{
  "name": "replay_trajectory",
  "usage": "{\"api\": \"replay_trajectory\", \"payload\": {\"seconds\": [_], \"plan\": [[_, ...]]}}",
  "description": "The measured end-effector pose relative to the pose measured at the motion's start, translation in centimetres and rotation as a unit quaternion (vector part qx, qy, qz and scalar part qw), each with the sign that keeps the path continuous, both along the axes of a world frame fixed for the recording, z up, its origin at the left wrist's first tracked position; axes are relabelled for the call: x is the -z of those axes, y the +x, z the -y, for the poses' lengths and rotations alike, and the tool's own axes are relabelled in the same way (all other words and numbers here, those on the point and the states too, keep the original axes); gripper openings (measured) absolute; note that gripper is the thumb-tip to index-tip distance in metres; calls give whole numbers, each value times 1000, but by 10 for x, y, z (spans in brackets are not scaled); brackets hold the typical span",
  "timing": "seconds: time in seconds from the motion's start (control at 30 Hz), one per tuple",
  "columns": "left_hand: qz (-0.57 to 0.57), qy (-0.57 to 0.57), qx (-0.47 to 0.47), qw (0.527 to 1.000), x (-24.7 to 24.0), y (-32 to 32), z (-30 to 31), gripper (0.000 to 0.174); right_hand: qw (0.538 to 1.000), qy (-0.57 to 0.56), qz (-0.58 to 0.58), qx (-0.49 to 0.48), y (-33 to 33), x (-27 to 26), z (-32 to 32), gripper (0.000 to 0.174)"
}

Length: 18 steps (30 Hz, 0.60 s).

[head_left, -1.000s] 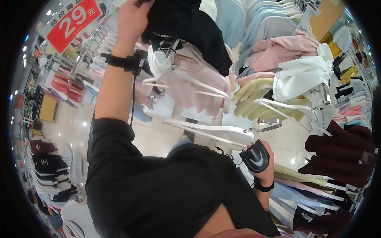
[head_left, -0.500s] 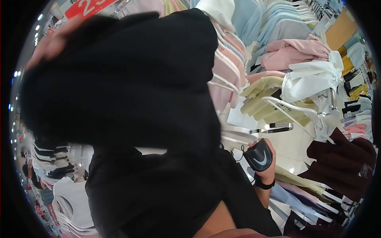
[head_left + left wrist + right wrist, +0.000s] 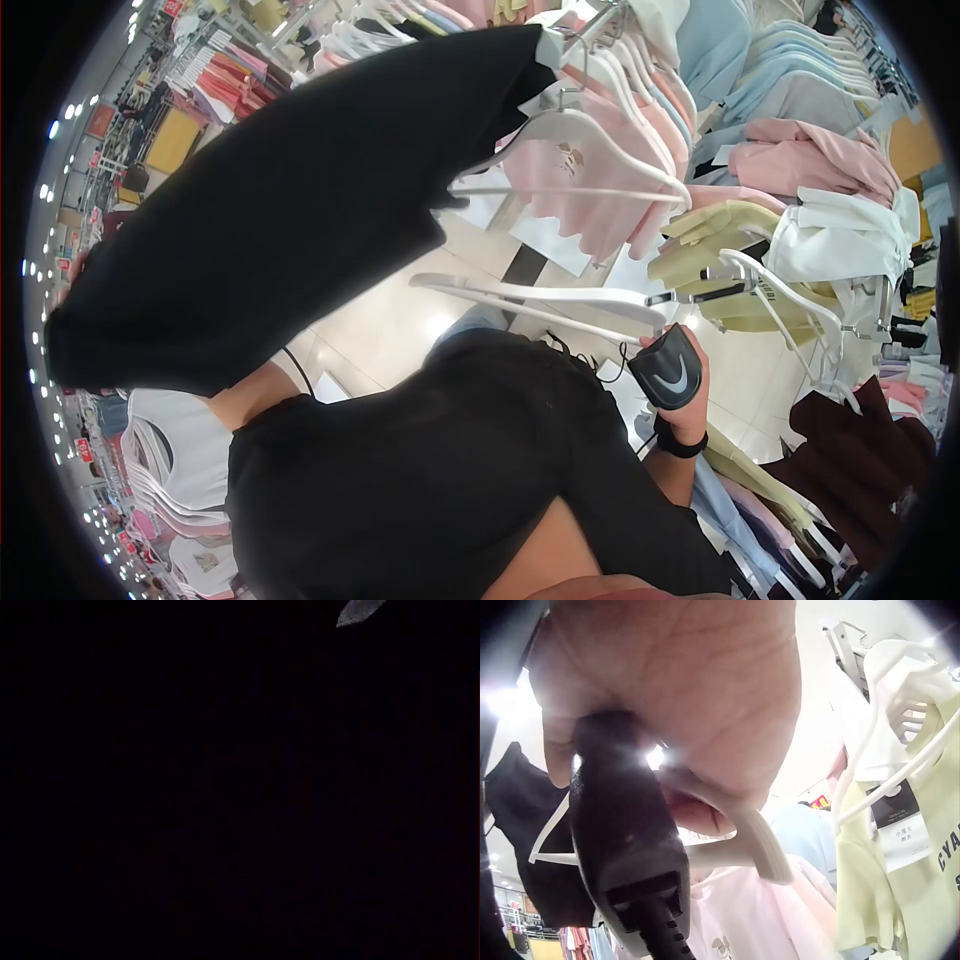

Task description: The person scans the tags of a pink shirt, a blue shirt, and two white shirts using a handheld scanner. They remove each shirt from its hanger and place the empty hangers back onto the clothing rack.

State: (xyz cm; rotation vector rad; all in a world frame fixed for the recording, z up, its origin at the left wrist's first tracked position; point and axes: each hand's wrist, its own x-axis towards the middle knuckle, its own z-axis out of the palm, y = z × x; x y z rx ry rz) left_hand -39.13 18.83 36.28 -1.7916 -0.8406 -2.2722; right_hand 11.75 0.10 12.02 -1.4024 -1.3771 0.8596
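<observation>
A black garment (image 3: 250, 210) stretches across the upper left of the head view, from the clothes rail down to the left edge. My left hand (image 3: 78, 262) holds it out, mostly hidden behind the cloth with only a bit of finger showing. Dark fabric fills nearly all of the left wrist view. At the right, my right hand (image 3: 697, 395) grips a black corded barcode scanner (image 3: 668, 370) with a grey curved mark. The same hand pinches one end of an empty white hanger (image 3: 540, 295); its metal hook (image 3: 720, 290) points right.
Pink tops (image 3: 600, 150) hang on a rail ahead, with another white hanger (image 3: 580, 125) in front. Yellow-green tops (image 3: 720, 240), a white garment (image 3: 840, 235) and a dark maroon garment (image 3: 850, 470) hang to the right. White tops (image 3: 180, 440) are at lower left.
My left hand has swung from the top of the head view down to the left, drawing the black garment out with it. My right hand keeps the scanner and hanger in nearly the same place.
</observation>
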Motion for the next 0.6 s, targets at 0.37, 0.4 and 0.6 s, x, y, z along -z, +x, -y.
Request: {"api": "replay_trajectory", "payload": {"seconds": [0.37,0.4,0.6], "plan": [[-6,-223,91,971,59,-72,-54,23,994,-4,-99,51,-36,1,-12,59],[-35,-238,88,967,69,-76,-58,24,992,-20,-112,60,-41,3,-13,63],[-223,-483,15,847,116,-86,-54,23,995,-35,-68,70,-73,22,-10,77]]}}
